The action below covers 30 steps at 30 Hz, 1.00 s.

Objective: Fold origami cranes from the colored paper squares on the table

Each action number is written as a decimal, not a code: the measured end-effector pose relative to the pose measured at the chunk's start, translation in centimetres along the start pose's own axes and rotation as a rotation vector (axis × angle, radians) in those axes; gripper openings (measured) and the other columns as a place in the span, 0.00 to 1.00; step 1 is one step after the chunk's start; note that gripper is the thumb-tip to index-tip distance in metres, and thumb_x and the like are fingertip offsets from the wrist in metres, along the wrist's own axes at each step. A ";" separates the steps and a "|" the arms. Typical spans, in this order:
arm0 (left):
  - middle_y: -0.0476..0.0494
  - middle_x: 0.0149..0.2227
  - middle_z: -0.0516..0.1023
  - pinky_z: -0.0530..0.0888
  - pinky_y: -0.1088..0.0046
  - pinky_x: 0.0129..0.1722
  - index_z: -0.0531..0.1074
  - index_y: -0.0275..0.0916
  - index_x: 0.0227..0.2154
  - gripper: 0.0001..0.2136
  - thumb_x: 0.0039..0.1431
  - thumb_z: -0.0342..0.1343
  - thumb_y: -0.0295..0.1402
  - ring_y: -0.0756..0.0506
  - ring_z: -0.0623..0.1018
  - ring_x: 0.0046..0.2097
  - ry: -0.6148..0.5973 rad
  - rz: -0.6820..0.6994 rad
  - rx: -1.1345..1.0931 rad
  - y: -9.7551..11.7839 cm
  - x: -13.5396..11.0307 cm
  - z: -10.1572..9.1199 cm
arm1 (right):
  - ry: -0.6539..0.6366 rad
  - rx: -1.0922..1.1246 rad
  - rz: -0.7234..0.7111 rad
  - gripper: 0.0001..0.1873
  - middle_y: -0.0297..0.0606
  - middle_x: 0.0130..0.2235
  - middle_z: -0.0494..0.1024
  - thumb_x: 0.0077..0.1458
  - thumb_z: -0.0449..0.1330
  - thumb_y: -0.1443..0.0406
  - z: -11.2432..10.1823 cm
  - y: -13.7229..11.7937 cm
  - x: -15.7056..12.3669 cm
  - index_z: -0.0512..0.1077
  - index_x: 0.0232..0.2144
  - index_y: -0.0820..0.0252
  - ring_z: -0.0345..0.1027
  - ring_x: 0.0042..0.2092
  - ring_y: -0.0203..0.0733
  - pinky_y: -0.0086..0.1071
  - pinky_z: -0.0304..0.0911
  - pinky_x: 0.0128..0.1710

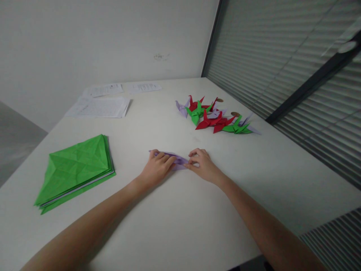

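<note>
Between the left hand (156,165) and right hand (203,164), both pressing fingertips on it, lies the purple paper (177,159) flat on the table (180,222); uneven pressure could skew its crease; slipping fingers might shift it.

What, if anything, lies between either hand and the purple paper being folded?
Nothing visible does. Both the left hand and right hand already press on the purple paper on the table. The green paper stack and the folded cranes lie well aside.
</note>
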<state>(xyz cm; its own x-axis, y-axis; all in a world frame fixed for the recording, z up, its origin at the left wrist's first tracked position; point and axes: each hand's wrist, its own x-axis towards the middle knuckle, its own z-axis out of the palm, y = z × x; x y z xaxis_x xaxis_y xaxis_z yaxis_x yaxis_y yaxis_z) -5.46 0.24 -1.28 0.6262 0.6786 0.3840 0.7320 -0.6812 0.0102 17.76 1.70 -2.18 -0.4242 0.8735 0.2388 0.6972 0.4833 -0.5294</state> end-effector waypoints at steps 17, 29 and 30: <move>0.39 0.43 0.74 0.66 0.62 0.43 0.68 0.41 0.51 0.13 0.66 0.51 0.32 0.41 0.71 0.42 0.091 -0.099 0.045 -0.2 -0.5 0.6 | -0.037 -0.056 -0.130 0.09 0.36 0.36 0.75 0.54 0.65 0.68 -0.2 -1.1 0.2 0.70 0.38 0.58 0.66 0.41 0.43 0.37 0.59 0.43; 0.37 0.52 0.76 0.73 0.59 0.53 0.72 0.38 0.51 0.14 0.67 0.47 0.27 0.43 0.76 0.52 0.025 0.060 -0.278 -1.4 -0.2 1.3 | -0.096 -0.126 -0.221 0.07 0.39 0.36 0.75 0.57 0.63 0.67 -0.4 -0.3 0.2 0.80 0.38 0.57 0.67 0.40 0.43 0.38 0.62 0.44; 0.37 0.51 0.76 0.74 0.58 0.52 0.73 0.38 0.49 0.13 0.67 0.47 0.28 0.42 0.76 0.51 0.028 0.040 -0.294 -1.5 -0.1 1.4 | -0.106 -0.130 -0.209 0.07 0.39 0.36 0.75 0.57 0.63 0.67 -0.5 -0.3 0.2 0.80 0.38 0.57 0.67 0.40 0.43 0.38 0.62 0.44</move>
<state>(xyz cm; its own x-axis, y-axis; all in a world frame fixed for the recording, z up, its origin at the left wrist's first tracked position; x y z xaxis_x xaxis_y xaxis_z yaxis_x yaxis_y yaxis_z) -6.29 1.55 -2.63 0.6421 0.6445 0.4151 0.5951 -0.7604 0.2600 17.77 1.76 -1.56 -0.6204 0.7462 0.2415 0.6534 0.6621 -0.3670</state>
